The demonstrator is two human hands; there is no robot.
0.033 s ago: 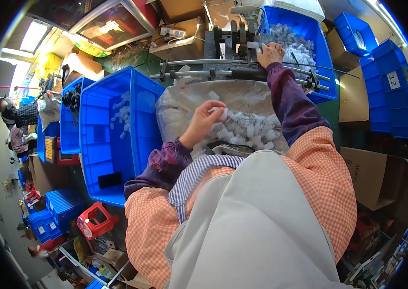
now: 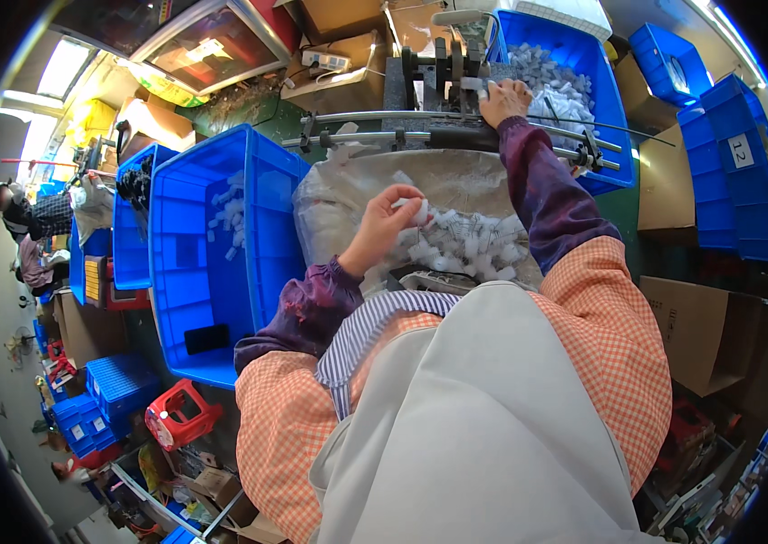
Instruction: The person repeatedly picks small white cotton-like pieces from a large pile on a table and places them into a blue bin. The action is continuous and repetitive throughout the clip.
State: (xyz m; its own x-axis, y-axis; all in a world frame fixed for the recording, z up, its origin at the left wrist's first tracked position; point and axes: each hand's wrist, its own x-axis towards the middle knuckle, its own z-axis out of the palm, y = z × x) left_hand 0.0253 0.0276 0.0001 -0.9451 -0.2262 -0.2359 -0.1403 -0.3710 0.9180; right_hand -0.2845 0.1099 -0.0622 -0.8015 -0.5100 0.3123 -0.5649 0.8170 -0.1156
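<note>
My left hand (image 2: 384, 227) is closed around small white plastic pieces (image 2: 418, 212), above a pile of similar translucent white pieces (image 2: 470, 247) on a sheet (image 2: 329, 204) spread before me. Further off, my right hand (image 2: 504, 102) reaches to a dark metal bench machine (image 2: 443, 77). Its fingertips pinch a short white plastic piece (image 2: 473, 84) against the machine's front. The far end of that piece is hidden by the machine parts.
Metal rails (image 2: 361, 118) run across the machine's near side. A large blue bin (image 2: 184, 245) on the left holds several white pieces and a dark flat object (image 2: 207, 340). Another blue bin (image 2: 615, 118) behind my right hand is heaped with white pieces. A thin rod (image 2: 647, 136) sticks out rightward.
My right hand has shifted very slightly to the left at the machine. The left fingers have turned a little, so more of the white pieces shows.
</note>
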